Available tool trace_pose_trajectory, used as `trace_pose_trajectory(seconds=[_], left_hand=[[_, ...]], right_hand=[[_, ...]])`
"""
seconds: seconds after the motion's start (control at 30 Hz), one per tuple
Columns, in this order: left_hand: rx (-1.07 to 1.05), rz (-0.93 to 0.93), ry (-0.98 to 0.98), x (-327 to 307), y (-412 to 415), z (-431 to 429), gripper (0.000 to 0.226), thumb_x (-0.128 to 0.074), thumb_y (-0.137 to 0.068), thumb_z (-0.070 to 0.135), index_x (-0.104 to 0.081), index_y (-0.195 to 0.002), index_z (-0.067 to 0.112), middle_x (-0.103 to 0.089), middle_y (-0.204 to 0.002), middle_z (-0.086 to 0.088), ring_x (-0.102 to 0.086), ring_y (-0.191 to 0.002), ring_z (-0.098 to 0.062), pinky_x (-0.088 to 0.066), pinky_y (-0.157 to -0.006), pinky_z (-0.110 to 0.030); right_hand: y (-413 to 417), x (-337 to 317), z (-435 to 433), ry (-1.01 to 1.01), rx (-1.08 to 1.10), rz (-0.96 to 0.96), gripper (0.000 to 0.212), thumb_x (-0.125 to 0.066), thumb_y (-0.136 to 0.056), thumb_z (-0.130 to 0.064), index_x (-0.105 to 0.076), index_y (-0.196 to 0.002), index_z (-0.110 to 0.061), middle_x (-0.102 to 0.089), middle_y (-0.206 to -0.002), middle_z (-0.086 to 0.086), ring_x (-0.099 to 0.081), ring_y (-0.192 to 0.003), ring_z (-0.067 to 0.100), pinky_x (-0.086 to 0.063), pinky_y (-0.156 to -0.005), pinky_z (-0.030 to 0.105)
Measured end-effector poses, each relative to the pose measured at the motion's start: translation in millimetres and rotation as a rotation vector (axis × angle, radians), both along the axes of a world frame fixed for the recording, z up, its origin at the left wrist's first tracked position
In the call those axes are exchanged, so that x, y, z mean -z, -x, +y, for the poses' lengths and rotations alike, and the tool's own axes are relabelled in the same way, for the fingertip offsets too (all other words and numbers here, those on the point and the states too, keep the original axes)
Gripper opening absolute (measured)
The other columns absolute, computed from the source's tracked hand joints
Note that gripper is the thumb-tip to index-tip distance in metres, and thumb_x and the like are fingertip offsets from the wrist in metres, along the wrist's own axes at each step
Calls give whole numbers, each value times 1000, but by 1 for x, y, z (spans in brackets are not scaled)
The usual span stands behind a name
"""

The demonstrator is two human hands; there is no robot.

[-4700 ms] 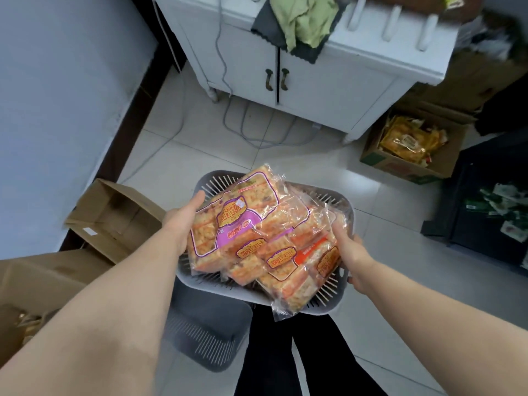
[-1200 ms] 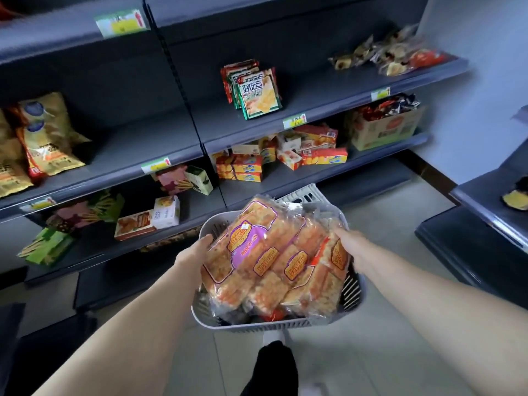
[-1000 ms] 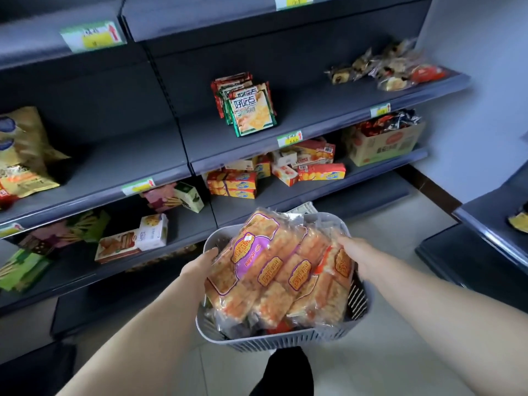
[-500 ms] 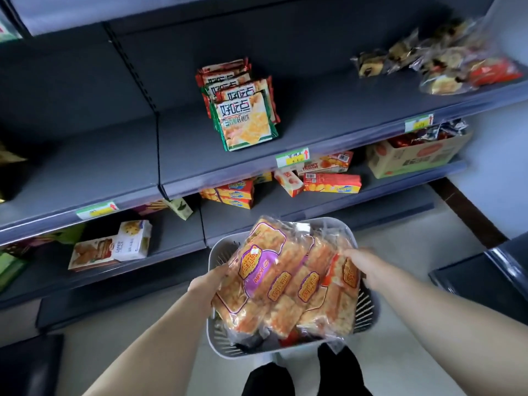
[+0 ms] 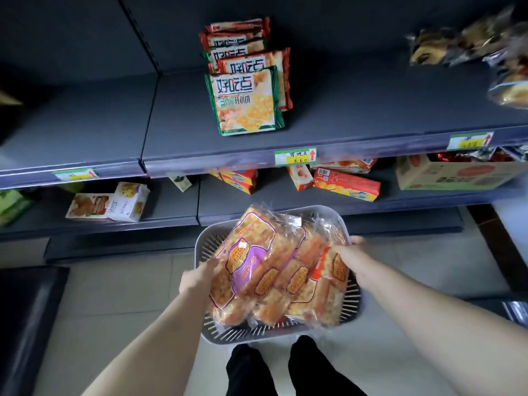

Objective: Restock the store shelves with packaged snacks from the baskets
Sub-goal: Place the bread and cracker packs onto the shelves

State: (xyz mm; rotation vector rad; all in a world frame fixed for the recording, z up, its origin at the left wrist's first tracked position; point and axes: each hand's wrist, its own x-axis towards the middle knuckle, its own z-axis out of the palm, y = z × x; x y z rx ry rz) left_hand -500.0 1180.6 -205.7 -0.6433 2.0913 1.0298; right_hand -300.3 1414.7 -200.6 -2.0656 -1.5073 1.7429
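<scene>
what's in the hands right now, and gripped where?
Both hands hold the grey basket of snack packs by its opposite side rims: left hand on the left rim, right hand on the right. Fingers are partly hidden by the packs.

We are facing dark grey metal shelving (image 5: 343, 115) running in tiers across the view, with an upright seam (image 5: 148, 115) dividing two bays. Price labels (image 5: 295, 156) are sitting along the shelf edges. Below, pale floor tiles (image 5: 114, 295) are catching soft light, and a dark low unit (image 5: 25, 324) is standing at left.
</scene>
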Motion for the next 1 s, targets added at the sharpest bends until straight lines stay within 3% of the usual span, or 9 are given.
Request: trace_pose_trajectory(seconds=[0.17, 0.27, 0.37, 0.43, 0.57, 0.67, 0.8, 0.87, 1.0], left_hand=[[137, 39, 91, -16, -13, 4, 42, -77, -73, 24, -68, -104, -3, -67, -84, -13, -65, -76, -29, -53, -71, -32], [267, 99, 147, -33, -21, -1, 61, -68, -53, 46, -68, -98, 4, -67, -83, -10, -60, -66, -25, -46, -57, -26], [344, 180, 142, -38, -28, -12, 62, -59, -55, 58, -68, -86, 6, -65, -74, -6, -58, -60, -22, -43, -53, -25], [324, 204, 124, -40, -33, -17, 48, -58, -57, 45, -67, -79, 3, -66, -70, -8, -60, -62, -26, -53, -60, -33], [160, 189, 11, -45, -40, -22, 22, -63, -59, 19, -68, -76, 6, -64, -73, -11, -60, -66, -26, -58, -72, -44], [65, 210, -38, -51, -44, -22, 5, -66, -72, 9, -66, -74, 14, -67, -77, -12, -67, -75, -31, -59, -79, -50], [-16, 170, -67, -58, -54, -23, 10, -69, -65, 16, -60, -70, 13, -64, -79, -13, -63, -75, -29, -57, -79, -44], [-36, 108, -60, -53, -57, -27, 14, -72, -68, 14, -60, -71, 8, -61, -79, -15, -58, -73, -27, -52, -70, -39], [-22, 3, -68, -42, -59, -29, 34, -70, -73, 15, -65, -99, -6, -62, -78, -16, -61, -70, -30, -45, -62, -33]], right_hand=[[-5, -1, -4, 4, -99, -37, 46, -63, -88, -9, -41, -128, -6, -55, -118, 16, -56, -104, 28, -43, -81, 32], [-9, -3, -2, 8, -136, -30, 42, -64, -89, -12, -46, -125, -4, -59, -117, 16, -59, -103, 29, -45, -83, 35], [-9, -8, 0, -16, -148, -41, 40, -67, -84, -16, -55, -121, -6, -65, -106, 15, -63, -95, 30, -51, -78, 36], [-6, -16, 1, -107, -219, -99, 41, -64, -82, -20, -57, -122, -15, -67, -102, 8, -64, -88, 27, -49, -66, 31], [13, -47, -2, -342, -432, -125, 31, -59, -89, -21, -56, -120, -22, -60, -106, 3, -61, -95, 26, -53, -73, 35], [35, -63, -5, -451, -635, -69, 37, -57, -90, -26, -56, -127, -25, -61, -118, -1, -61, -93, 22, -47, -62, 27], [59, -72, -19, -490, -899, -71, 47, -56, -92, -26, -48, -138, -22, -54, -136, 3, -57, -113, 25, -45, -81, 29], [67, -70, -26, -464, -990, -104, 52, -54, -93, -31, -41, -143, -22, -49, -141, 7, -51, -122, 32, -45, -94, 36], [72, -63, -30, -360, -1029, -219, 66, -47, -96, -42, -19, -153, -23, -33, -154, 11, -39, -136, 36, -38, -107, 45]])
